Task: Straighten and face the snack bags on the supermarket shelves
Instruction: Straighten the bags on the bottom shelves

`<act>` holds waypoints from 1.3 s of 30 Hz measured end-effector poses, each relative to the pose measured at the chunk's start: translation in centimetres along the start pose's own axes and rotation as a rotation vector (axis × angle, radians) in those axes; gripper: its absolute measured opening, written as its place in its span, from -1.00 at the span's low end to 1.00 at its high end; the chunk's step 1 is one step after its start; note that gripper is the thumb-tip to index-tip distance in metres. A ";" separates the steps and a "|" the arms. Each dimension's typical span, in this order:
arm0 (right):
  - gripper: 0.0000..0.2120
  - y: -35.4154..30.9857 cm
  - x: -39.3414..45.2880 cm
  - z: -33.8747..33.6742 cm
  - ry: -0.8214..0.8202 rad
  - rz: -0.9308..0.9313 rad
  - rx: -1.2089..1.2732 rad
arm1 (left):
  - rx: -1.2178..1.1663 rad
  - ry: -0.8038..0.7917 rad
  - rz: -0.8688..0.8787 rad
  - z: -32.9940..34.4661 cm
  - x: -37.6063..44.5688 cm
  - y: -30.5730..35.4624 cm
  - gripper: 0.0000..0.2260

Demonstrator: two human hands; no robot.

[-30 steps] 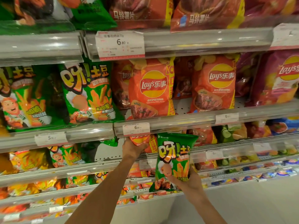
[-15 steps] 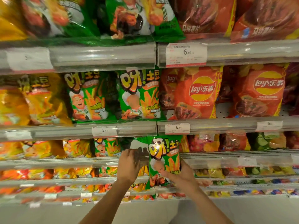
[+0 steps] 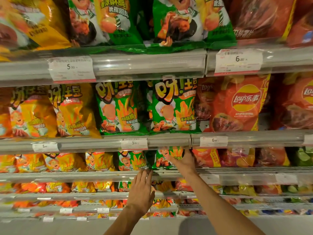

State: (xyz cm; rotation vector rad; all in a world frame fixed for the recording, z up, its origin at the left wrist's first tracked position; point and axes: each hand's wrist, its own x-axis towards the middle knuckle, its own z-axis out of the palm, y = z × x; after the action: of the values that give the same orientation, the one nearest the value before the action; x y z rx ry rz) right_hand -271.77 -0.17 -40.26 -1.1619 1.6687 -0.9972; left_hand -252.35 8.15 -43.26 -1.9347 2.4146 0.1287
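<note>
In front of you the shelving (image 3: 118,65) rises in tiers, each edged with a clear rail carrying white price tags (image 3: 72,68). The largest packs sit on the top tier, green and yellow ones (image 3: 116,19) with red ones to their right. The tier below holds yellow bags (image 3: 74,111) on the left, two upright green bags (image 3: 118,107) facing out in the middle, and red Lay's bags (image 3: 237,106) on the right. One tier further down, under the rail, your right hand (image 3: 183,161) is on a green snack bag (image 3: 169,158) that stands in the row between another green bag (image 3: 132,161) on its left and a red and yellow bag (image 3: 205,157) on its right; your thumb and fingers wrap the bag's lower right side, holding it. Its upper part is hidden behind the rail above. Your left hand (image 3: 140,192) reaches up from below with fingers straight and close together, the fingertips (image 3: 144,173) at the shelf edge just under the gap between the two green bags; you cannot tell whether they touch the packaging.
</note>
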 end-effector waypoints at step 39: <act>-0.79 8.8 -5.7 -14.3 0.187 0.155 0.206 | -0.627 0.214 -0.361 0.1 2.0 11.9 -0.59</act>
State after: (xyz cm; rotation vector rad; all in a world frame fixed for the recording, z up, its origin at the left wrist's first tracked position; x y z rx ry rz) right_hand -286.47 9.41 -42.68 -0.8126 1.7256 -1.1761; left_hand -264.35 8.80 -43.04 -2.7347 2.2652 0.7794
